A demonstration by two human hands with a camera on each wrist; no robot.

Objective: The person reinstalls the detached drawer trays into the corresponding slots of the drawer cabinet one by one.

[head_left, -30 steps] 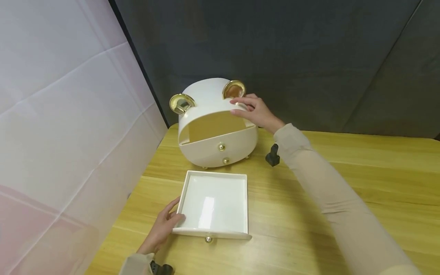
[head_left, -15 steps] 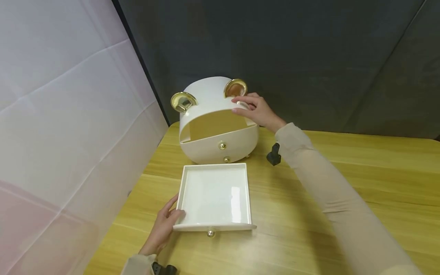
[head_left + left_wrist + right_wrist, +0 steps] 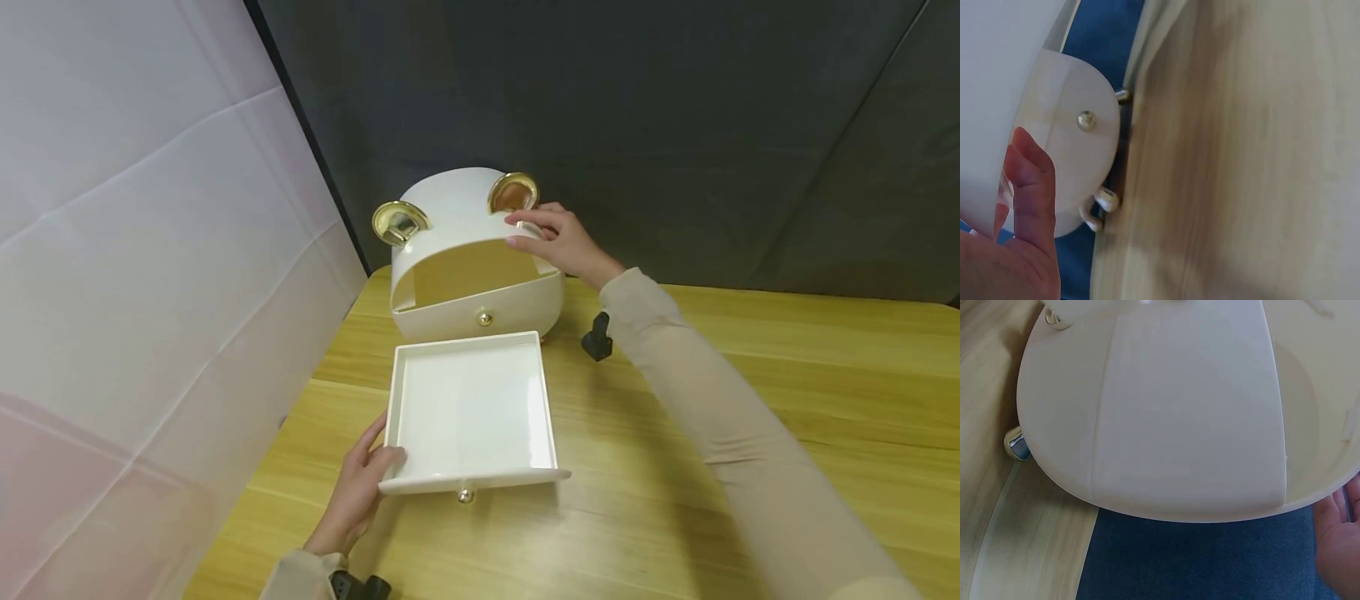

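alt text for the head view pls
A left hand grips the corner of a white drawer held in front of a cream box with gold ears, which the right hand steadies at its top rim. Both are over a wooden table.

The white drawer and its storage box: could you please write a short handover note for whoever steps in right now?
Left hand: grips the front left corner of the white drawer, thumb over its rim.
Right hand: fingers rest on the top edge of the storage box, beside its right gold ear.
Drawer: out of the box, on the wooden table, its rear edge at the box's lower front, knob toward the person.
Done: drawer lined up with the box.
Left: probably sliding it fully in; whether it has entered the slot cannot be told.
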